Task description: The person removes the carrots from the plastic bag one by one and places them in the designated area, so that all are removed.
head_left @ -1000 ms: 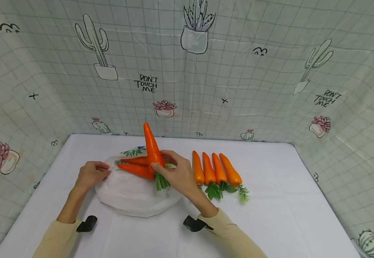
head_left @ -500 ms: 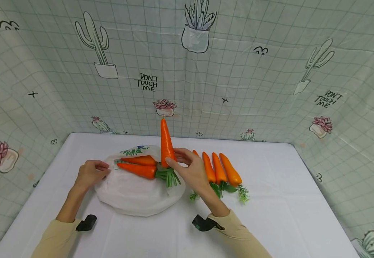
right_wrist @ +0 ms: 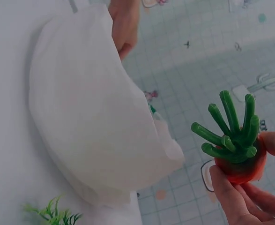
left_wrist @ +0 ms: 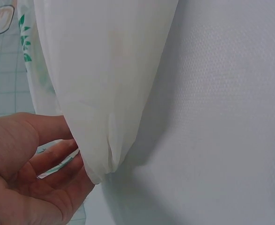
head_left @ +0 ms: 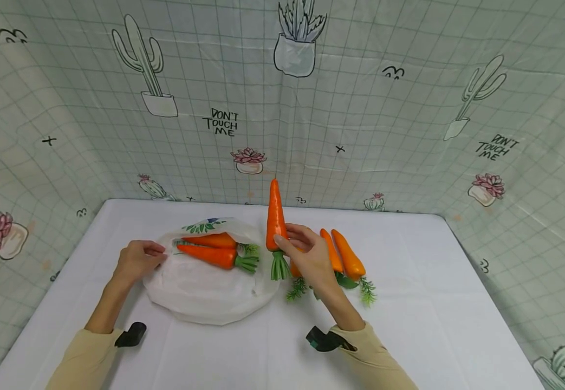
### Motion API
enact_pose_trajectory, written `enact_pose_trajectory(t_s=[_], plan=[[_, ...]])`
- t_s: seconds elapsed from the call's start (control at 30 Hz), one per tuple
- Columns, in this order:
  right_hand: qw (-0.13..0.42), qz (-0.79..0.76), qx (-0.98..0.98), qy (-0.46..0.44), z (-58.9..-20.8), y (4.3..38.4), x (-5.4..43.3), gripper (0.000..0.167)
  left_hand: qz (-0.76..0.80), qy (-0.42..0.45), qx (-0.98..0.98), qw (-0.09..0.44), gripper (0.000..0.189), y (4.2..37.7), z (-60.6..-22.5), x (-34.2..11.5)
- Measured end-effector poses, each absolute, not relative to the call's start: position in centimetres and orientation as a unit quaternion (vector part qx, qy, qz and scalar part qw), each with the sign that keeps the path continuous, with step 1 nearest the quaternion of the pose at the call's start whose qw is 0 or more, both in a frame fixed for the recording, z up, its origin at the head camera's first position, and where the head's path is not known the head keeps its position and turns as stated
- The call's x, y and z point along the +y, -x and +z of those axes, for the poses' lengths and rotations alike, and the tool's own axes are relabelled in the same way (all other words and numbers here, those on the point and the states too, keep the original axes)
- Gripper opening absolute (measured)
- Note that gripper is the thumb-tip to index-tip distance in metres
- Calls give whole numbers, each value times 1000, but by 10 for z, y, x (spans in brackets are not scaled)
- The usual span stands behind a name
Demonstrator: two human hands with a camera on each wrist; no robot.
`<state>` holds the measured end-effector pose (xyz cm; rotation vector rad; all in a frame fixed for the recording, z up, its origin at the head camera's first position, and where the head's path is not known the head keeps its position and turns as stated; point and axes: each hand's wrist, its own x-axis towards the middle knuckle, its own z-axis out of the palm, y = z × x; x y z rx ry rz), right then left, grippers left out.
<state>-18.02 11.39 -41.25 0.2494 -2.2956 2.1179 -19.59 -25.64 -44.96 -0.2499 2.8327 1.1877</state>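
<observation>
In the head view my right hand (head_left: 307, 257) holds an orange carrot (head_left: 275, 219) upright by its thick end, tip up and cut green stalks down. The right wrist view looks at those green stalks (right_wrist: 238, 140), with thumb and fingers around the carrot's top. A white bag (head_left: 209, 298) with a green leaf print lies on the left, its mouth spread. My left hand (head_left: 137, 262) pinches the bag's left edge; the left wrist view has fingers against the hanging white material (left_wrist: 100, 103). Two carrots (head_left: 209, 255) lie in the bag's mouth, tips to the left.
Right of the bag, several orange carrots (head_left: 348, 255) with green leaves lie in a row on the white table (head_left: 419, 303). My right hand covers part of that row. A printed cloth backdrop (head_left: 355, 179) rises behind the table.
My right hand has carried the carrot to the right, away from over the bag, and turned it more upright. The left hand stays at the bag's edge.
</observation>
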Motion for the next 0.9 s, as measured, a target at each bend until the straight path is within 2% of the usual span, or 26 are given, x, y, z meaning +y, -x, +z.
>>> enact_pose_trajectory(t_s=[0.63, 0.9], plan=[[1, 681, -733, -1, -427, 174, 156, 47, 389, 84, 917, 31, 24, 193, -447, -255], [24, 683, -730, 17, -429, 169, 174, 48, 389, 80, 917, 31, 24, 194, -449, -255]])
